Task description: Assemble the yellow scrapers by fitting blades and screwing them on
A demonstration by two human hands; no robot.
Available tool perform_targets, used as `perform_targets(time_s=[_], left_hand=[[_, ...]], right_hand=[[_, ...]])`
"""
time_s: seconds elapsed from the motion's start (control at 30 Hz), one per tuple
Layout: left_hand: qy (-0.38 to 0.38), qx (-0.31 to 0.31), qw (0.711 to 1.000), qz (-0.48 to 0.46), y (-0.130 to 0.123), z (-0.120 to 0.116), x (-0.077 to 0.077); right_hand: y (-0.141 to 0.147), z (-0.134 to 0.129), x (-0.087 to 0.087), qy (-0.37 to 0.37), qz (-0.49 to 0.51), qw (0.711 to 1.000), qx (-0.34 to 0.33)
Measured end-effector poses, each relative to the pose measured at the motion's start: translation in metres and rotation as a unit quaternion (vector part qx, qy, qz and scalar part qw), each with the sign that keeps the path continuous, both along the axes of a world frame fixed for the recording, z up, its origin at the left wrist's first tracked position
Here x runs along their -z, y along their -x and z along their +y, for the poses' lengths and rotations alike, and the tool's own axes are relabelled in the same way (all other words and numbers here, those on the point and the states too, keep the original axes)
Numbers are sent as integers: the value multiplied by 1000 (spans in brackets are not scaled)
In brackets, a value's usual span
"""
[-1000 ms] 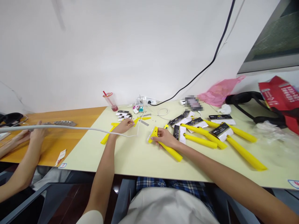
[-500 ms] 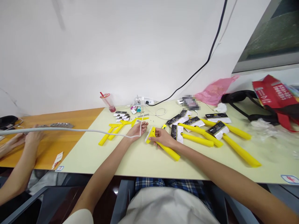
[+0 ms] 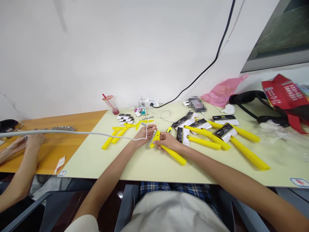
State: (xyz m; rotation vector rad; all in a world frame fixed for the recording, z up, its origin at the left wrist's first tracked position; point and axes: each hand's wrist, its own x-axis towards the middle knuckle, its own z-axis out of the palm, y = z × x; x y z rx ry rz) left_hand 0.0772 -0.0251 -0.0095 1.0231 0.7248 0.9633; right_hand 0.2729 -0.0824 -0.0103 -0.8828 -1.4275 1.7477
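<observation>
My right hand (image 3: 166, 140) is closed round the neck of a yellow scraper (image 3: 174, 156), whose handle points toward the front right. A grey metal blade (image 3: 151, 140) lies along the scraper's head. Beside the head's far end is my left hand (image 3: 145, 131), its fingertips pinched together. What they hold, if anything, is too small to make out. To the left lie several yellow scraper handles (image 3: 118, 135) and loose grey blades (image 3: 147, 121). A yellow cutter-like tool (image 3: 169, 129) rests just behind my right hand.
Several carded yellow scrapers (image 3: 205, 142) spread over the right side. A drink cup (image 3: 111, 105), black-and-white cards (image 3: 126, 119) and a power strip (image 3: 154, 103) stand at the back. A white cable (image 3: 96, 132) crosses in front of my left wrist. Another person's hands (image 3: 33, 141) work at the left table.
My left hand has shifted slightly right, closer to the scraper's head, and its fingers have drawn together. The scraper's head has tilted a little, so the blade edge shows greyer.
</observation>
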Motion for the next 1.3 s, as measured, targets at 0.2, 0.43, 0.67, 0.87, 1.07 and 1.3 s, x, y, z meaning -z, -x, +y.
perform_targets(time_s=[0.2,0.43,0.67,0.87,1.07,1.3], left_hand=[[-23,3,996,82,-5,-6,1],[-61,26,985,159,-1,-10,-7],[-98,36,978,178,2,-11,-15],[-92,49,974,199,2,-11,-14],[-98,66,974,192,6,-8,-10],[-127,66,968,205,5,-9,-10]], right_hand=[[0,-3,-5,28,0,999,-15],[1,-4,-3,34,-7,999,3],[2,-5,-6,28,-9,1000,3],[2,0,4,14,1,1000,-4],[2,1,6,8,-9,1000,-9],[2,-1,1,1,-25,1000,-12]])
